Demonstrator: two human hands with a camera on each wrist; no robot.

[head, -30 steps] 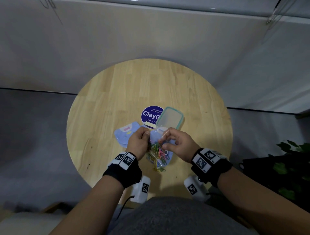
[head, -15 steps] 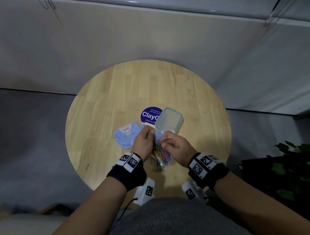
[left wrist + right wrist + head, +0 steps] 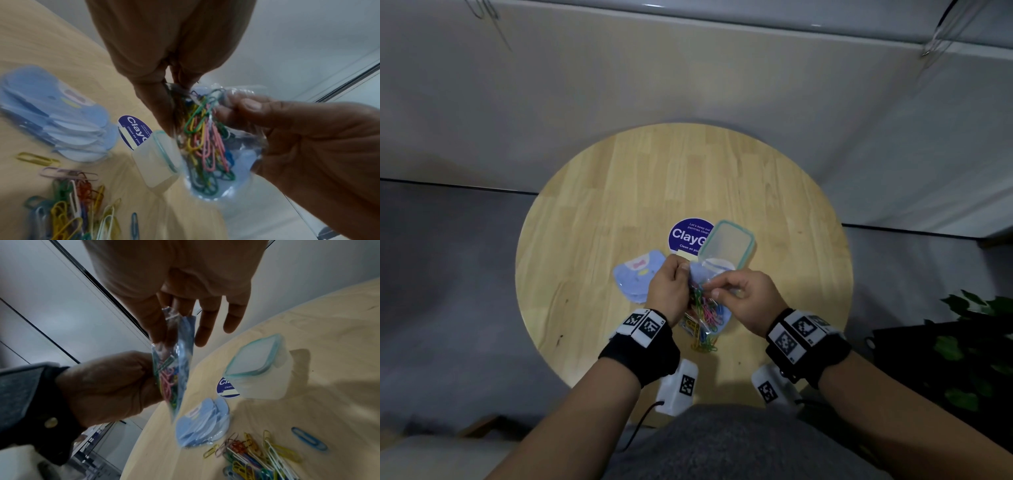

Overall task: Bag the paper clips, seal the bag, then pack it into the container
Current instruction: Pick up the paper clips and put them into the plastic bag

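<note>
Bagging is partly done, judging by how things lie. Farthest left on the table [image 3: 592, 212] is a stack of spare blue bags [image 3: 633, 279], untouched. Next, the left hand [image 3: 667, 291] pinches the bag [image 3: 216, 162] at its top edge, thumb and fingers curled on the plastic; the bag hangs above the table, between the two hands, with a bundle of coloured clips [image 3: 205, 138] inside. Below it, a loose pile of clips [image 3: 257, 456] lies on the wood, so filling looks unfinished. To the right, the right hand [image 3: 746, 298] pinches the bag's other side near the mouth, its outer fingers [image 3: 234, 318] held straight. The mouth appears not yet pressed shut, though blur makes this uncertain. Behind the hands sits the container [image 3: 727, 245], nothing seen in it; sealing and packing remain.
</note>
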